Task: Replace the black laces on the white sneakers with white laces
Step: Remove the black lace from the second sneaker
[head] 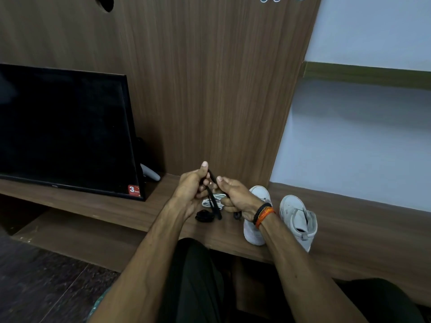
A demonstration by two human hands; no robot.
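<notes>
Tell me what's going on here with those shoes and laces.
A person sits at a wooden shelf. Both the left hand and the right hand hold a black lace above it. Another bundled black lace and folded white laces lie beneath. The two white sneakers stand unlaced to the right.

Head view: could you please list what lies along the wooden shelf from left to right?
Television → grey remote → coiled black lace → nearer white sneaker → second white sneaker.
</notes>
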